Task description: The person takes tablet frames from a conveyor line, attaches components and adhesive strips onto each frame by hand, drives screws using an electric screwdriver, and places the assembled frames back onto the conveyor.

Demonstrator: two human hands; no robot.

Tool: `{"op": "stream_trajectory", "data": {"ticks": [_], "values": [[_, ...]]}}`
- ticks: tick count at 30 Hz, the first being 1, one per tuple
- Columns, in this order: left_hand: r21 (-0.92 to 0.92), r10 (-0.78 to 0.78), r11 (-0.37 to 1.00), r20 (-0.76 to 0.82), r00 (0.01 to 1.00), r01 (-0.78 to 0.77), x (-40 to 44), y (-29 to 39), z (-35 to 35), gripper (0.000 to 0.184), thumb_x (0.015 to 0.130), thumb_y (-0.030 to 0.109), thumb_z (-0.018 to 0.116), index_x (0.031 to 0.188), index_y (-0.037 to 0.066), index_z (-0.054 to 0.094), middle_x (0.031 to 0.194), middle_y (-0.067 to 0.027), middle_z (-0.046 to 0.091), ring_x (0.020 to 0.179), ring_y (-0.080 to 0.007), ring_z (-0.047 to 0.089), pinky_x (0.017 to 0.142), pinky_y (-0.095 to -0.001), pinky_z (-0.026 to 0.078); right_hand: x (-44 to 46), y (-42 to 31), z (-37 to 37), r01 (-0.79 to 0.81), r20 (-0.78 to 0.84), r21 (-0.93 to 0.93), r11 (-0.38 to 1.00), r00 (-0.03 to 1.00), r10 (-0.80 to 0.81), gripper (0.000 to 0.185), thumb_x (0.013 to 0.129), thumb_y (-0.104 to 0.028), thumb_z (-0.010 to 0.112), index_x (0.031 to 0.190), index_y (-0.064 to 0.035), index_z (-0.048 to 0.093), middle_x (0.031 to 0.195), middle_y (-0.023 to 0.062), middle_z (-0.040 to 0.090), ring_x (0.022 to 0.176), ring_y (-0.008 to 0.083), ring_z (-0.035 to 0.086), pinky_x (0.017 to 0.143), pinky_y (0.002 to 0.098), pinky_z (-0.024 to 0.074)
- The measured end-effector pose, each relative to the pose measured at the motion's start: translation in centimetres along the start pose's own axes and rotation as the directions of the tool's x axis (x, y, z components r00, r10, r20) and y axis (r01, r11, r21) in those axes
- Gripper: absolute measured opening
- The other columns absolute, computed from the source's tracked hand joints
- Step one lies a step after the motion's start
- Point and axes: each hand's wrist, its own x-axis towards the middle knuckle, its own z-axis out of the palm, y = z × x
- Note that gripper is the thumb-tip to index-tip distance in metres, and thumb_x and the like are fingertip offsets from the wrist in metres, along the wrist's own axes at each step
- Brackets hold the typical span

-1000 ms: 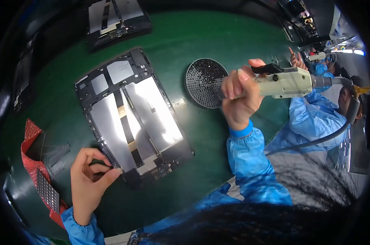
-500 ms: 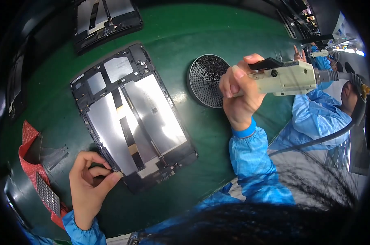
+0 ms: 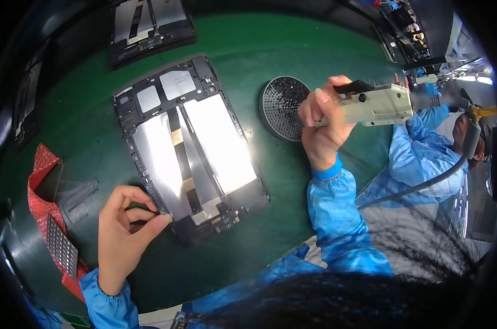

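Note:
An opened tablet (image 3: 204, 142) lies on the green mat, its silver battery plates and dark flex strips exposed. My left hand (image 3: 129, 230) grips its lower left edge between thumb and forefinger. In my right hand (image 3: 328, 123) is a pale electric screwdriver (image 3: 377, 105) with a black lever and a thick cable at its rear. Its tip is hidden behind my fingers. Just left of that hand sits a round screw tray (image 3: 270, 109), full of small holes, with many tiny dark screws heaped towards its far side.
Another opened tablet (image 3: 150, 33) lies at the back. Towards the left are a red strip of packing (image 3: 43, 197), a grey perforated plate (image 3: 62, 245) and dark film pieces (image 3: 76, 194). A co-worker in a blue smock (image 3: 418, 148) sits at the right, behind the hanging cable (image 3: 440, 183).
The whole view has shifted slightly, so the tablet and tray appear a little further right. My left hand keeps its hold on the tablet's edge; the screwdriver stays beside the tray.

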Motion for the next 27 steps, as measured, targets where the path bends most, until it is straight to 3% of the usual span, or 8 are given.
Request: {"op": "stream_trajectory", "data": {"ticks": [7,13,18,21,22,27], "values": [[0.020,-0.006,1.000,0.006,1.000,0.006,0.1,0.3,0.0,0.032,0.079,-0.007,0.073,0.101,0.000,0.052,0.098,-0.0070,0.058,0.085,-0.0130,0.068,0.070,-0.0218,0.053,0.3,-0.1,0.3,-0.011,-0.014,-0.009,1.000,1.000,0.010,0.024,0.083,0.005,0.061,0.104,0.0000,0.052,0.066,0.0037,0.046,0.046,0.0098,0.040,0.041,0.0254,0.0345],[0.028,0.032,0.999,0.032,0.999,-0.033,0.2,-0.1,-0.2,0.033,0.079,-0.008,0.073,0.103,0.000,0.052,0.098,-0.0073,0.057,0.082,-0.0105,0.066,0.071,-0.0206,0.052,0.6,0.1,-0.2,-0.087,0.097,-0.027,0.996,0.991,0.089,0.022,0.082,0.005,0.065,0.099,0.0000,0.053,0.068,0.0044,0.051,0.047,0.0101,0.042,0.041,0.0258,0.0355],[-0.042,0.038,0.999,0.099,0.994,-0.034,0.4,-0.2,-1.2,0.029,0.083,-0.003,0.073,0.103,-0.001,0.052,0.099,-0.0077,0.057,0.082,-0.0123,0.067,0.070,-0.0222,0.054,0.5,-0.5,0.9,-0.011,-0.011,-0.005,1.000,1.000,0.011,0.029,0.087,-0.002,0.063,0.115,0.0000,0.055,0.062,0.0024,0.044,0.045,0.0104,0.040,0.040,0.0272,0.0338],[-0.118,0.044,0.992,0.108,0.993,-0.032,0.5,-0.5,-1.3,0.025,0.086,0.004,0.073,0.100,-0.001,0.052,0.098,-0.0073,0.058,0.080,-0.0141,0.067,0.069,-0.0249,0.056,-0.2,-2.8,2.8,0.022,0.011,0.121,0.992,1.000,-0.024,0.033,0.092,-0.011,0.057,0.124,-0.0052,0.050,0.062,0.0004,0.037,0.046,0.0100,0.035,0.042,0.0261,0.0304],[-0.136,0.073,0.989,0.107,0.992,-0.058,0.5,-0.9,-1.2,0.025,0.086,0.005,0.073,0.099,0.000,0.052,0.097,-0.0072,0.057,0.080,-0.0142,0.067,0.069,-0.0252,0.056,-0.9,-3.4,3.4,-0.011,0.119,0.206,0.978,0.993,-0.014,0.031,0.095,-0.011,0.049,0.127,-0.0086,0.051,0.065,-0.0009,0.037,0.050,0.0081,0.036,0.046,0.0250,0.0301],[-0.129,0.158,0.982,0.139,0.978,-0.140,0.7,-1.8,-1.6,0.024,0.087,0.006,0.072,0.098,0.000,0.052,0.095,-0.0071,0.058,0.079,-0.0149,0.068,0.069,-0.0260,0.058,-5.4,-4.1,8.8,-0.100,0.331,0.295,0.950,0.944,-0.003,0.031,0.097,-0.013,0.044,0.127,-0.0105,0.049,0.065,-0.0006,0.037,0.050,0.0087,0.036,0.047,0.0244,0.0313]]}}
